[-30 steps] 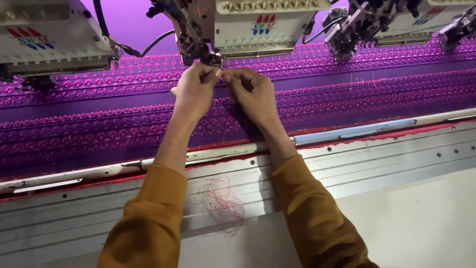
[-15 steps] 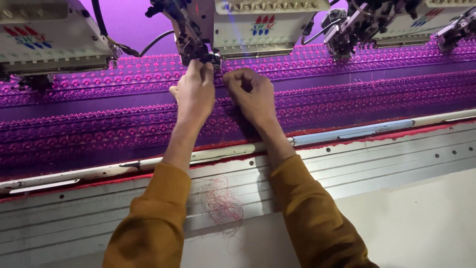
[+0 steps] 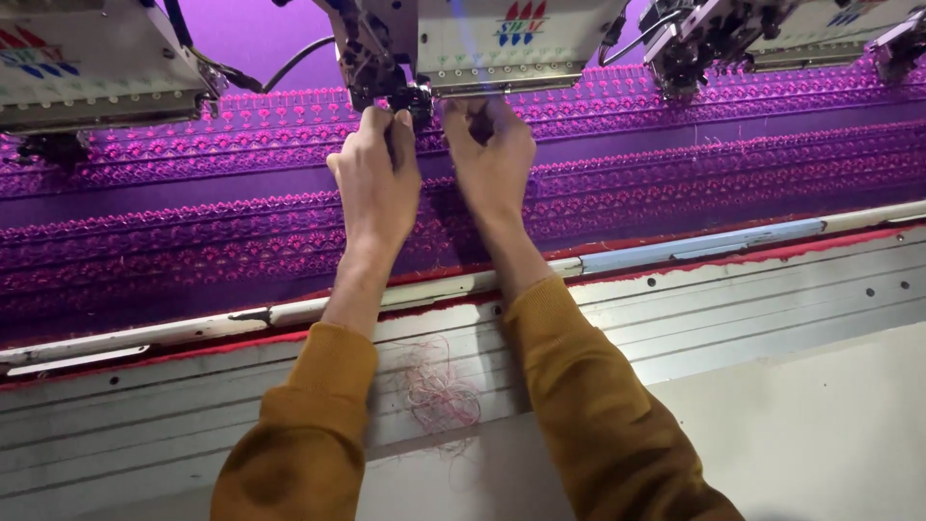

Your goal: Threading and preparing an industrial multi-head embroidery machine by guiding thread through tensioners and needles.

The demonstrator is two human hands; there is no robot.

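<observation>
Two bare hands work at one embroidery machine head, both arms in mustard-yellow sleeves. Four machine heads show along the top: one at the far left (image 3: 92,63), the middle head (image 3: 511,43) where the hands are, one to its right (image 3: 733,34), and a sliver at the right edge (image 3: 897,39). One long stretch of purple fabric (image 3: 193,241) lies under them, carrying several parallel bands of pink embroidered motifs.

The left hand (image 3: 378,178) reaches up to the dark needle assembly (image 3: 391,92) at the lower left corner of the middle head. Its grip is pinched together, fingertips closed right at the black presser part; whatever fine thing it pinches is too small to make out. The right hand (image 3: 494,154) sits just beside it, fingers curled under the head's front edge and touching it; whether its grip is closed on anything, I cannot tell.

Below the fabric runs the pale metal frame rail (image 3: 694,246) with a red edge strip. One loose tangle of pink and white thread (image 3: 439,396) lies on the grey ribbed counter (image 3: 772,318), between the two forearms.
</observation>
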